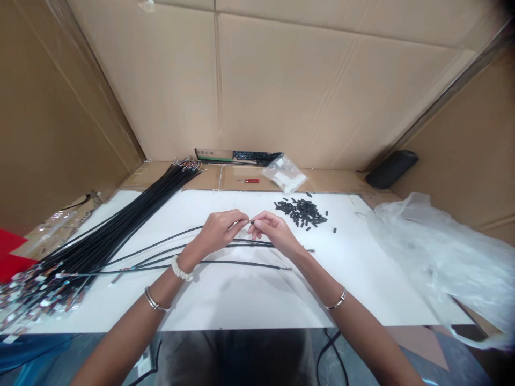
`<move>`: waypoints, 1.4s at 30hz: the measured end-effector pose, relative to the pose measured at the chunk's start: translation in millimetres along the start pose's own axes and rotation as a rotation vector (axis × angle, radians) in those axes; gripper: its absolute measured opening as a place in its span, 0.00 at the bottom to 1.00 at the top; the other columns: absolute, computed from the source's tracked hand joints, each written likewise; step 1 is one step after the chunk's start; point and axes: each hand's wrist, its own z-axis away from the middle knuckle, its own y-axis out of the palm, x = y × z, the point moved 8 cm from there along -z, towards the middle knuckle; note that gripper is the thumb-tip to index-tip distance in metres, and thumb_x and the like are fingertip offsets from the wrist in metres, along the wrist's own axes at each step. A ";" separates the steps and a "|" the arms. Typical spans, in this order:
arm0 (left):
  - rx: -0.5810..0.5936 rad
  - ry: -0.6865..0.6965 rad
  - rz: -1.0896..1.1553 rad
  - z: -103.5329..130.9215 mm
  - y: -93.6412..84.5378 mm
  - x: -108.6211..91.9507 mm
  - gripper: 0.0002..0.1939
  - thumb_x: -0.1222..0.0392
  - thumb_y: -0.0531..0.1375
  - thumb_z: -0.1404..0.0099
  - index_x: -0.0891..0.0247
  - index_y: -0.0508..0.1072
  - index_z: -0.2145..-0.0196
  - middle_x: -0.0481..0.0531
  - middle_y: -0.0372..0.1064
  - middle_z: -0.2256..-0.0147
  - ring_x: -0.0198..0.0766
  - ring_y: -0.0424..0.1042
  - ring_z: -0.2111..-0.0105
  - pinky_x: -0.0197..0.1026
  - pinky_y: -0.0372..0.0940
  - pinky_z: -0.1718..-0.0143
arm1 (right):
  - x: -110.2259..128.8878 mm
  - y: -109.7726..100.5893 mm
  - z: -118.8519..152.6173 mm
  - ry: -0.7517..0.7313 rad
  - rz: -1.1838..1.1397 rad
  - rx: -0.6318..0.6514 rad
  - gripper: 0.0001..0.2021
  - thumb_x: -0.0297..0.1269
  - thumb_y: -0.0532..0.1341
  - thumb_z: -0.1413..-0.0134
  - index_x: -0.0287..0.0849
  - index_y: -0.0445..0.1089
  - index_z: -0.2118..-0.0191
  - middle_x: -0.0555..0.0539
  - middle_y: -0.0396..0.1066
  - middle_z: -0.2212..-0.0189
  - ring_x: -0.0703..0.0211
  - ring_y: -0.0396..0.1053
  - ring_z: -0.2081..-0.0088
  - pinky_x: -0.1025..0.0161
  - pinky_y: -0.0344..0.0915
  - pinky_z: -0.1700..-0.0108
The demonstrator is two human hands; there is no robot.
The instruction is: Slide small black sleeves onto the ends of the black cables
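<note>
Both hands meet over the middle of the white tabletop. My left hand pinches a black cable close to its end; the cable trails off to the left. Fingertips of my right hand are closed on a short black sleeve right at that cable end. Whether the sleeve is on the wires or just against them, I cannot tell. Several more black cables lie below the hands, with thin bare wires at their right ends. Behind my right hand spreads a pile of short black sleeves.
On the left lies a thick bundle of black cables with white connectors. Along the back are red-handled snips, a clear plastic bag and a black roll. Crumpled clear plastic covers the right side. Cardboard walls surround the table.
</note>
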 end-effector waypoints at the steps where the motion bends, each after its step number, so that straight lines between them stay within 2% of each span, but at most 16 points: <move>1: 0.001 0.003 -0.006 0.0 0.5 -0.2 0.14 0.58 0.49 0.30 0.63 0.73 0.64 0.51 0.72 0.68 0.32 0.67 0.71 0.33 0.57 0.70 | -0.4 0.3 0.1 0.003 0.002 -0.007 0.12 0.45 0.61 0.46 0.40 0.67 0.64 0.46 0.74 0.70 0.62 0.70 0.73 0.62 0.63 0.69; 11: -0.003 -0.004 -0.034 0.7 5.4 0.1 0.11 0.60 0.50 0.30 0.63 0.71 0.65 0.49 0.72 0.67 0.32 0.67 0.73 0.34 0.55 0.71 | 9.5 2.1 6.0 -0.058 0.163 -0.107 0.12 0.45 0.61 0.45 0.40 0.65 0.66 0.47 0.74 0.72 0.63 0.70 0.74 0.64 0.62 0.70; 18: 0.005 0.009 -0.075 1.2 6.0 -0.6 0.10 0.61 0.50 0.30 0.63 0.70 0.64 0.49 0.71 0.68 0.31 0.67 0.72 0.34 0.55 0.70 | 5.5 5.7 4.6 -0.019 0.051 -0.057 0.13 0.47 0.58 0.43 0.40 0.63 0.66 0.46 0.74 0.70 0.62 0.71 0.74 0.64 0.62 0.70; 27: -0.003 0.059 -0.131 2.2 5.8 -4.7 0.11 0.61 0.49 0.30 0.63 0.70 0.64 0.48 0.70 0.71 0.31 0.67 0.72 0.34 0.56 0.70 | 4.7 6.3 3.2 -0.033 -0.013 -0.059 0.13 0.46 0.59 0.44 0.42 0.58 0.66 0.48 0.74 0.72 0.63 0.71 0.76 0.65 0.60 0.71; 36: -0.016 0.145 -0.264 4.6 8.2 -6.5 0.12 0.62 0.48 0.30 0.63 0.70 0.65 0.48 0.68 0.73 0.32 0.65 0.74 0.35 0.54 0.73 | -6.3 11.1 3.7 0.052 -0.194 -0.048 0.12 0.45 0.59 0.43 0.42 0.59 0.67 0.48 0.74 0.73 0.65 0.69 0.76 0.68 0.57 0.73; 42: -0.022 0.139 -0.247 4.2 8.0 -6.0 0.12 0.62 0.48 0.30 0.63 0.70 0.64 0.48 0.69 0.72 0.32 0.66 0.73 0.35 0.55 0.72 | -2.7 6.5 3.1 0.052 -0.084 -0.040 0.10 0.44 0.58 0.42 0.42 0.61 0.65 0.47 0.75 0.72 0.64 0.70 0.76 0.66 0.59 0.71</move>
